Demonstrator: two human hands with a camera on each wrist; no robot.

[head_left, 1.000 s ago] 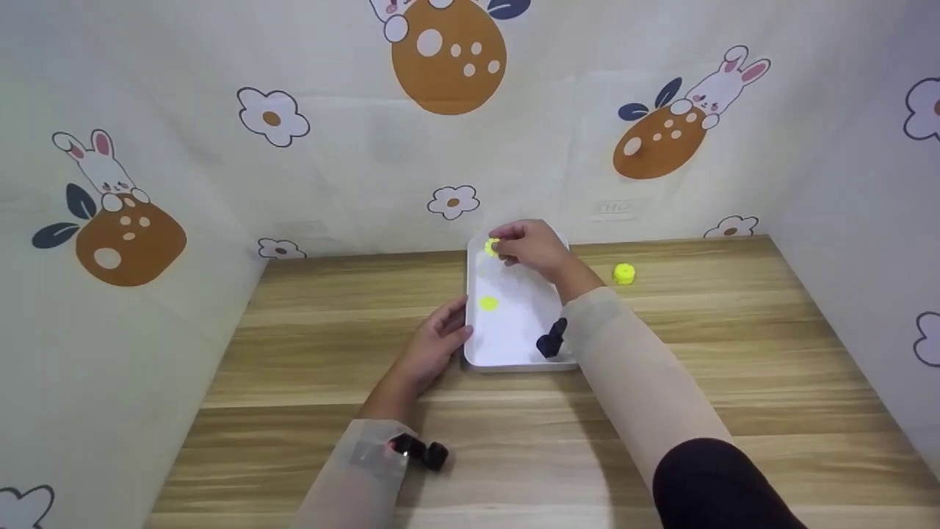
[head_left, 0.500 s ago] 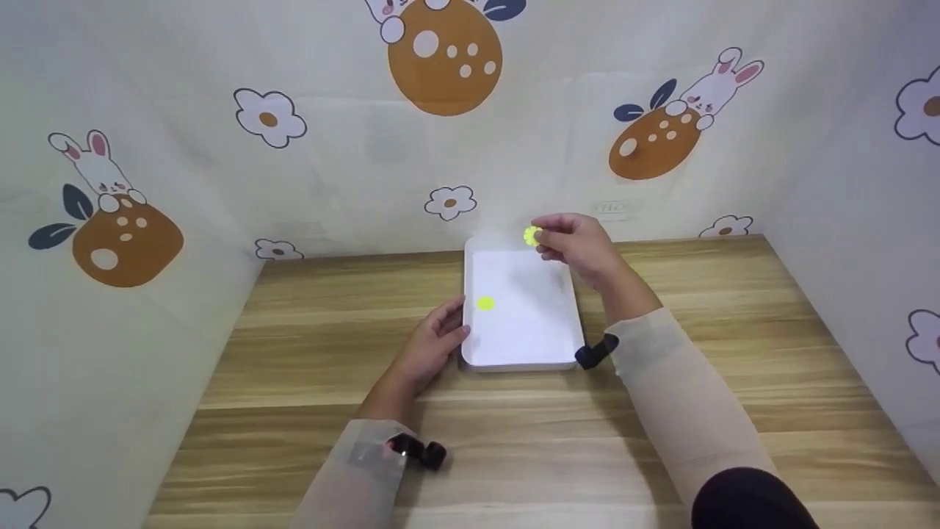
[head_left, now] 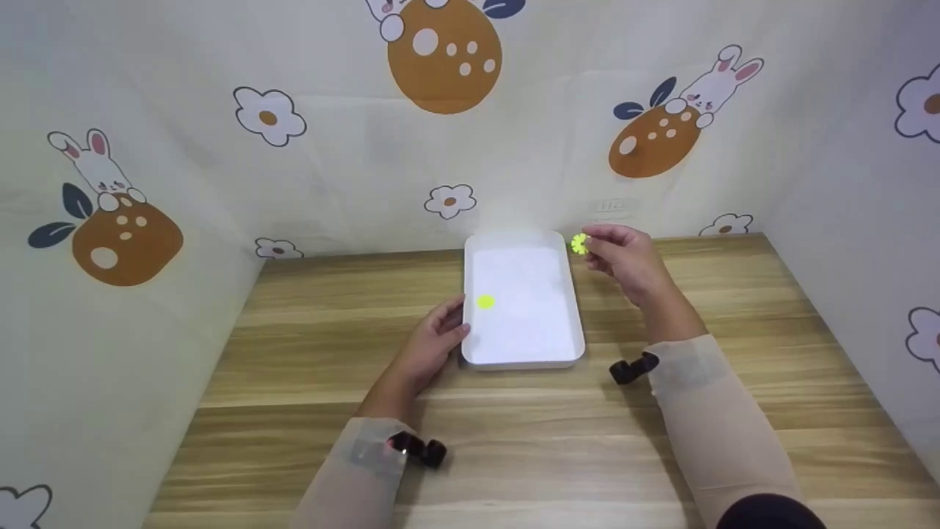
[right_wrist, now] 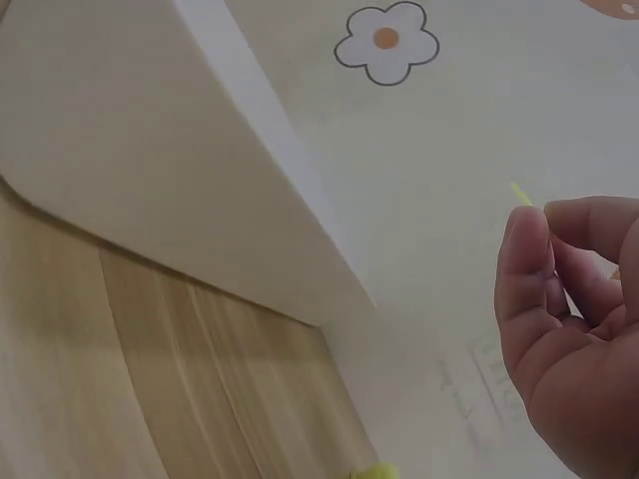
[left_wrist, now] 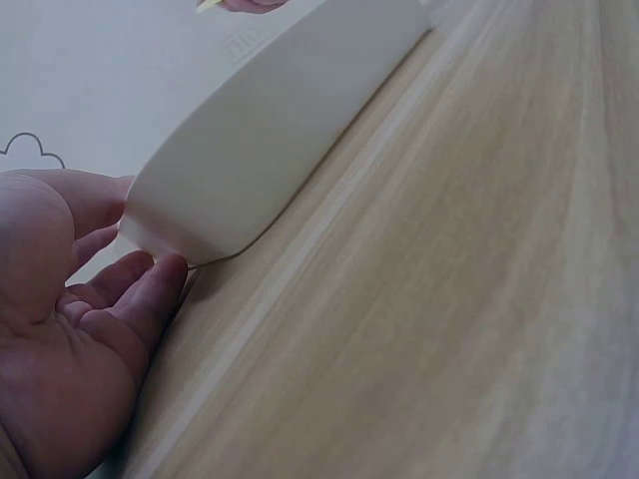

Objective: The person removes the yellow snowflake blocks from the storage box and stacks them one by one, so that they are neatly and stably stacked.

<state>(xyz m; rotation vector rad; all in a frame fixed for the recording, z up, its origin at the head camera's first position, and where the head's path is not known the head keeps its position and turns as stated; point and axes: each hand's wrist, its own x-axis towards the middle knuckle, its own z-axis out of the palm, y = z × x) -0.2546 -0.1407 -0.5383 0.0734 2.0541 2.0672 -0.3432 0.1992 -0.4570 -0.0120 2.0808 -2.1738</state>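
In the head view a shallow white tray (head_left: 525,356) lies on the table, with one small yellow disc (head_left: 485,301) inside near its left wall. My left hand (head_left: 429,349) holds the tray's left side; in the left wrist view the thumb and fingers (left_wrist: 165,274) are at a corner of its wall. Beyond the far right corner, raised off the table, my right hand (head_left: 624,261) pinches a thin yellow notched disc (head_left: 579,244) between thumb and fingertips. The right wrist view shows this disc (right_wrist: 521,193) nearly edge-on.
A yellow piece (right_wrist: 375,471) peeks in at the bottom of the right wrist view, mostly cut off. Behind the wood-grain table (head_left: 507,441) hangs a printed cloth (head_left: 352,176) with rabbits and flowers, which also forms both sides.
My right hand has moved right from over the tray to beyond its right edge, carrying the notched disc. It now blocks the yellow stack seen earlier on the right. My left hand has stayed put.
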